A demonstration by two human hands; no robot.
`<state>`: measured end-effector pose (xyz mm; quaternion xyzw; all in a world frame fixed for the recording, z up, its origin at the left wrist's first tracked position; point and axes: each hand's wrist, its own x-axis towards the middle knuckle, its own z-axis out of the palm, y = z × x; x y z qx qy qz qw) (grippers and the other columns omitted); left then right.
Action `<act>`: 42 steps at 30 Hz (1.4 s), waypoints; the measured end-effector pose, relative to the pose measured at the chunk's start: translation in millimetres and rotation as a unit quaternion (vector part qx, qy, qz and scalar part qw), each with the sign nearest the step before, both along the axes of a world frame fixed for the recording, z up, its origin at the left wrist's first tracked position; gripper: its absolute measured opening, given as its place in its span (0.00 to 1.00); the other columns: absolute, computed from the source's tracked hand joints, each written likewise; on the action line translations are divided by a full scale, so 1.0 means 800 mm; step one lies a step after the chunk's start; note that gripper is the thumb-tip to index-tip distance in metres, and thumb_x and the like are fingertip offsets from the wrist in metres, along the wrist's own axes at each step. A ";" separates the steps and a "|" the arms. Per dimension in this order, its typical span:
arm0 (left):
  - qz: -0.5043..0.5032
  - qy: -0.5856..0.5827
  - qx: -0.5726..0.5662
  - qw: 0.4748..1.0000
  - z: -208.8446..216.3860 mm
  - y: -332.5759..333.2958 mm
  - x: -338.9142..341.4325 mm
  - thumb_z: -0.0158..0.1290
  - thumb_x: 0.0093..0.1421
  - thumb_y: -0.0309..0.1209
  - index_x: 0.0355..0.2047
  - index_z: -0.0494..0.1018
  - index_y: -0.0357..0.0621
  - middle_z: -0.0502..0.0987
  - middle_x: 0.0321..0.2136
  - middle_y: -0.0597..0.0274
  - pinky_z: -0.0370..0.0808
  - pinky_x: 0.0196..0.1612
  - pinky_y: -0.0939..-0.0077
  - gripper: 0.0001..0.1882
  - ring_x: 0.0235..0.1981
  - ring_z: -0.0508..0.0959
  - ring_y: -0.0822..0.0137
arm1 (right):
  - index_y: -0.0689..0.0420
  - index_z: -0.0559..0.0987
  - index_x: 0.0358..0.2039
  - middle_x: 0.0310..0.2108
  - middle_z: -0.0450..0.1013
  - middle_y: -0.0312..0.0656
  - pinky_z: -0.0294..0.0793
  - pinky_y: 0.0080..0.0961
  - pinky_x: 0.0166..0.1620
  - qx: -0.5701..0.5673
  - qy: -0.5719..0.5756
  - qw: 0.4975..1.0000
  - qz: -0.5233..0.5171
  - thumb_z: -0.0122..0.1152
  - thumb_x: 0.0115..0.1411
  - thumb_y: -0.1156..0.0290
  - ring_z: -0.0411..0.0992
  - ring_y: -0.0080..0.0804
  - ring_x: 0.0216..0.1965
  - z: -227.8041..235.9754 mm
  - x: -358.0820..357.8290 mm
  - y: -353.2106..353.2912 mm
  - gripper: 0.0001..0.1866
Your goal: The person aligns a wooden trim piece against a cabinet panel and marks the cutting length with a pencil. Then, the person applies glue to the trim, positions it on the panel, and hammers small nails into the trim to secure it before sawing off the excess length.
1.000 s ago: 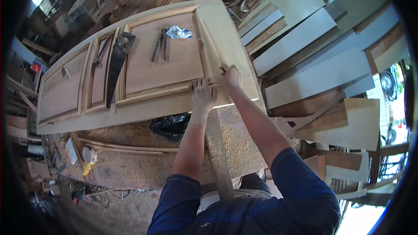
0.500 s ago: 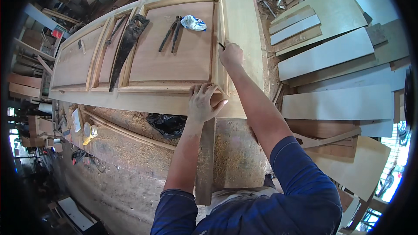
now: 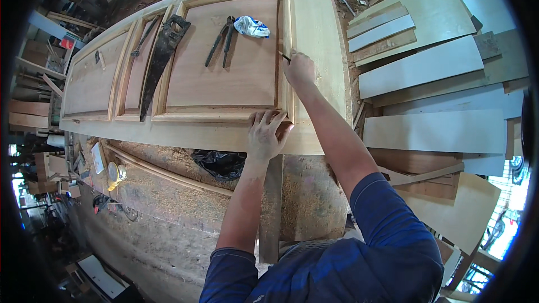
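Inside the right grip (image 3: 299, 68), a slim dark tool (image 3: 286, 58) points leftward.

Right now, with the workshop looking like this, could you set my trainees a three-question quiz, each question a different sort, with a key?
1. True or false: the handsaw lies to the left of the pincers.

2. Which hand holds the thin dark object?
A) left hand
B) right hand
C) neither hand

3. Fill in the colour: the plastic bag on the bench is ____.

Key: 1. True; 2. B; 3. black.
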<state>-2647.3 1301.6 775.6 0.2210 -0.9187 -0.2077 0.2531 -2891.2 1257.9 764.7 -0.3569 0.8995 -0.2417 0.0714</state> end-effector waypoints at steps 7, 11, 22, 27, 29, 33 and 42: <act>0.007 0.007 -0.003 1.000 0.001 0.001 0.001 0.70 0.61 0.46 0.54 0.82 0.51 0.83 0.50 0.59 0.71 0.62 0.47 0.24 0.54 0.80 0.49 | 0.64 0.82 0.53 0.45 0.84 0.55 0.86 0.50 0.52 0.013 0.013 1.000 -0.002 0.59 0.71 0.62 0.85 0.56 0.46 0.000 -0.004 -0.004 0.20; 0.009 0.022 0.019 1.000 -0.008 0.002 -0.003 0.71 0.60 0.48 0.51 0.83 0.50 0.84 0.49 0.58 0.70 0.61 0.48 0.24 0.53 0.80 0.48 | 0.64 0.83 0.53 0.43 0.84 0.55 0.86 0.49 0.51 0.017 0.026 1.000 0.001 0.58 0.70 0.62 0.85 0.55 0.45 -0.001 -0.002 -0.001 0.20; 0.027 0.015 0.092 0.995 0.004 -0.009 -0.014 0.78 0.51 0.44 0.43 0.84 0.51 0.86 0.43 0.63 0.69 0.61 0.51 0.23 0.50 0.82 0.55 | 0.63 0.85 0.48 0.39 0.83 0.56 0.84 0.53 0.48 -0.011 0.016 1.000 -0.009 0.58 0.72 0.57 0.84 0.57 0.40 0.001 -0.005 -0.006 0.20; 0.046 -0.004 0.095 0.994 0.000 -0.004 -0.023 0.77 0.51 0.47 0.41 0.82 0.51 0.85 0.40 0.65 0.70 0.61 0.52 0.23 0.49 0.82 0.55 | 0.59 0.83 0.45 0.45 0.84 0.53 0.85 0.50 0.51 0.021 -0.005 0.999 -0.031 0.64 0.70 0.58 0.85 0.56 0.46 0.005 -0.002 -0.006 0.16; 0.056 -0.016 0.090 0.994 -0.002 -0.006 -0.020 0.76 0.52 0.49 0.40 0.81 0.51 0.84 0.38 0.66 0.70 0.60 0.52 0.23 0.48 0.82 0.54 | 0.60 0.83 0.46 0.46 0.84 0.53 0.85 0.50 0.51 0.028 0.003 0.999 -0.026 0.64 0.70 0.59 0.85 0.56 0.46 0.004 0.005 -0.007 0.17; 0.067 -0.015 0.107 0.992 -0.005 -0.005 -0.021 0.76 0.53 0.50 0.41 0.81 0.51 0.84 0.38 0.64 0.70 0.60 0.51 0.23 0.48 0.82 0.53 | 0.62 0.85 0.50 0.44 0.85 0.53 0.85 0.51 0.50 0.022 0.038 0.999 -0.019 0.60 0.71 0.57 0.85 0.56 0.45 0.002 0.002 -0.002 0.21; 0.067 -0.005 0.143 0.987 -0.008 -0.008 -0.021 0.73 0.56 0.48 0.44 0.82 0.49 0.83 0.42 0.60 0.69 0.63 0.51 0.23 0.52 0.80 0.53 | 0.65 0.86 0.53 0.35 0.84 0.56 0.85 0.50 0.46 0.025 0.099 0.995 -0.009 0.59 0.71 0.58 0.85 0.55 0.38 -0.006 -0.001 -0.001 0.24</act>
